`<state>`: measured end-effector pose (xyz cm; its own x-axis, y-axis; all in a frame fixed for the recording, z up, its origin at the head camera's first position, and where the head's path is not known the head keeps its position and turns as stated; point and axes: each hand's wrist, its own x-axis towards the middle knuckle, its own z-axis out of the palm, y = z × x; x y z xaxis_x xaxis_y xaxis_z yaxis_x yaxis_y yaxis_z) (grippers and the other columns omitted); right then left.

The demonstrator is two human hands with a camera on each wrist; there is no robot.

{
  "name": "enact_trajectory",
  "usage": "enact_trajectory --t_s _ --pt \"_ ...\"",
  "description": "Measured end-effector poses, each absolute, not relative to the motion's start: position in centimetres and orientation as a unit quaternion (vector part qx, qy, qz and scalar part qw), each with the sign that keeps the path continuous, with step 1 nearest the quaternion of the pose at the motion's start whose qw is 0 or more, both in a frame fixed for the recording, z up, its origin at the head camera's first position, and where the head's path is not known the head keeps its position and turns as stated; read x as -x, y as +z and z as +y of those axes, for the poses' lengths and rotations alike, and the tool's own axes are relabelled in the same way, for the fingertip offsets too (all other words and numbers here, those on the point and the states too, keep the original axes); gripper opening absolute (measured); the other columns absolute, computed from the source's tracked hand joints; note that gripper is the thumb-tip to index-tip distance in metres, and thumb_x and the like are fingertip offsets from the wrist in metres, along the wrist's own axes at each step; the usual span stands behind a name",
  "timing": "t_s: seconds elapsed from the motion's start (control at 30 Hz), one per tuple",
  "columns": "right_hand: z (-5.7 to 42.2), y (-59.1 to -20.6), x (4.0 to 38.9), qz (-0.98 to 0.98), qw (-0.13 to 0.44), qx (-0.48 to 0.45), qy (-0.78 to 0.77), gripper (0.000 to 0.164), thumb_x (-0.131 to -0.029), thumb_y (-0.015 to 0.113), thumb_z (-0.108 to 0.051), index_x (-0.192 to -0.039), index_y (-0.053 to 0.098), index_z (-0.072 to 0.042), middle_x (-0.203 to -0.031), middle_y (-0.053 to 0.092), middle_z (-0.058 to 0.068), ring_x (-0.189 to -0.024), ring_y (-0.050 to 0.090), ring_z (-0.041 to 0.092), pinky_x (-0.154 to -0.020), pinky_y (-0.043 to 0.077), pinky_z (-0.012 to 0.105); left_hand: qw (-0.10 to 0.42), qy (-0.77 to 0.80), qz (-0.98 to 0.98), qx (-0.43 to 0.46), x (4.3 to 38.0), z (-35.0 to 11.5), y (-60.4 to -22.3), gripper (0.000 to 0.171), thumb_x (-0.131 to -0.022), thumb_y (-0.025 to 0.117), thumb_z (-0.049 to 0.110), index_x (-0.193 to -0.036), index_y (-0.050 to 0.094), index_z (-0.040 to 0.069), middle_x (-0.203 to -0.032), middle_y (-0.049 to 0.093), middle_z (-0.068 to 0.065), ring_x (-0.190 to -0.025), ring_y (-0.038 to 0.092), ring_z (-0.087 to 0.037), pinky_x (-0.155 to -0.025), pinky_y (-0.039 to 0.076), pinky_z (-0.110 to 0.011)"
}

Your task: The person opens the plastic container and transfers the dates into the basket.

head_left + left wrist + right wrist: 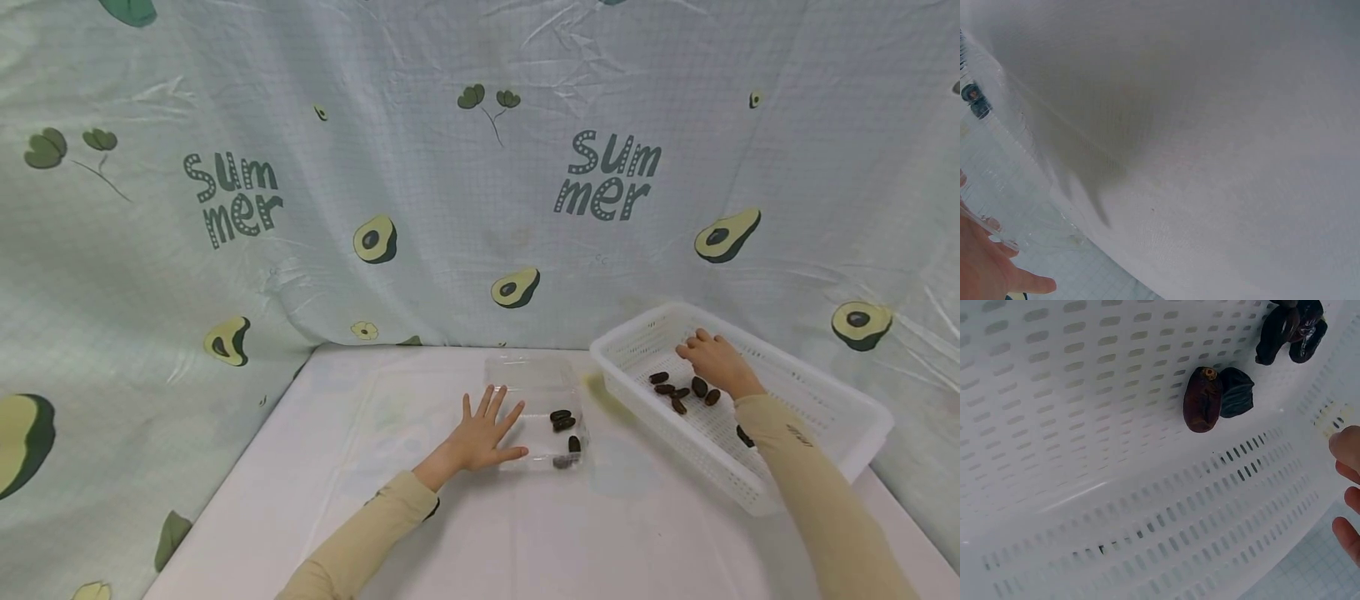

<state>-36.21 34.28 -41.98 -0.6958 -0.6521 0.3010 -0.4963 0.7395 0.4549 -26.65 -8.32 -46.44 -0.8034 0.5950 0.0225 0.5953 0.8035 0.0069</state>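
My left hand [476, 437] is spread with fingers straight at the left side of a clear plastic box [534, 437]. In the left wrist view its fingers [1035, 283] overlap the box's edge. Several dark brown dates [564, 423] lie toward the right of that box. My right hand [718, 362] hovers over a white perforated basket [705, 458], fingers loosely bent. No date shows between its fingers [1349, 450] in the right wrist view. More wrinkled dates [1202, 400] are scattered on the basket floor, several of them grouped just left of the right hand.
The clear box's lid [528, 371] lies folded back toward the curtain. A pale covered table [570, 542] carries box and basket. Behind it hangs a curtain [442, 167] printed with avocados, and the basket stands slanted at the table's right side.
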Motion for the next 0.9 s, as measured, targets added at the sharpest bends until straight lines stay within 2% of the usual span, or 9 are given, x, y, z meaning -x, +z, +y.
enact_trajectory --t_s 0.2,0.37,0.53,0.6,0.73,0.9 --pt "34.4 -41.5 36.0 -0.905 0.237 -0.33 -0.127 0.025 -0.067 0.073 0.002 -0.084 0.058 -0.008 -0.077 0.055 0.008 -0.076 0.046 0.025 -0.058 0.041 0.038 0.008 -0.01 -0.948 0.317 26.6 -8.3 -46.4 0.083 -0.083 0.015 0.072 -0.146 0.013 0.018 -0.15 0.006 -0.021 -0.138 0.003 -0.04 -0.099 0.011 -0.068" --pt "33.6 -40.7 35.8 -0.88 0.28 -0.368 -0.107 0.025 -0.065 0.073 0.002 -0.081 0.058 -0.009 -0.076 0.055 0.006 -0.075 0.046 0.023 -0.056 0.04 0.036 0.003 -0.012 -0.951 0.31 26.5 -8.2 -46.2 0.076 -0.088 0.029 0.064 -0.146 0.013 0.018 -0.151 0.005 -0.021 -0.139 0.001 -0.039 -0.099 0.011 -0.068" --pt "32.2 -39.1 34.7 -0.849 0.318 -0.408 -0.108 0.029 -0.063 0.076 0.0 -0.081 0.056 -0.011 -0.078 0.055 0.005 -0.075 0.046 0.022 -0.055 0.038 0.033 0.005 -0.022 -0.95 0.313 26.3 -8.4 -46.0 0.079 -0.086 0.025 0.067 -0.146 0.013 0.017 -0.151 0.002 -0.02 -0.138 0.001 -0.039 -0.099 0.01 -0.068" --pt "31.5 -38.4 34.0 -0.844 0.322 -0.415 -0.107 0.029 -0.062 0.077 -0.001 -0.082 0.057 -0.011 -0.079 0.055 0.005 -0.075 0.047 0.022 -0.055 0.039 0.033 0.008 -0.025 -0.948 0.316 26.3 -8.4 -45.9 0.079 -0.086 0.025 0.067 -0.146 0.014 0.016 -0.151 0.003 -0.021 -0.138 0.002 -0.04 -0.099 0.01 -0.069" --pt "29.7 -37.4 32.7 -0.838 0.322 -0.427 -0.107 0.03 -0.063 0.077 -0.004 -0.084 0.058 -0.012 -0.081 0.055 0.005 -0.078 0.048 0.022 -0.057 0.041 0.033 0.008 -0.021 -0.948 0.317 26.2 -8.3 -45.9 0.077 -0.088 0.032 0.063 -0.146 0.015 0.016 -0.15 0.004 -0.021 -0.138 0.002 -0.041 -0.098 0.01 -0.069" --pt "27.3 -36.9 30.9 -0.83 0.317 -0.446 -0.106 0.03 -0.064 0.078 -0.007 -0.086 0.058 -0.013 -0.084 0.057 0.004 -0.08 0.05 0.021 -0.06 0.042 0.033 0.006 -0.019 -0.948 0.318 26.3 -8.3 -45.9 0.078 -0.087 0.029 0.065 -0.146 0.014 0.016 -0.15 0.005 -0.022 -0.138 0.002 -0.04 -0.099 0.01 -0.069"
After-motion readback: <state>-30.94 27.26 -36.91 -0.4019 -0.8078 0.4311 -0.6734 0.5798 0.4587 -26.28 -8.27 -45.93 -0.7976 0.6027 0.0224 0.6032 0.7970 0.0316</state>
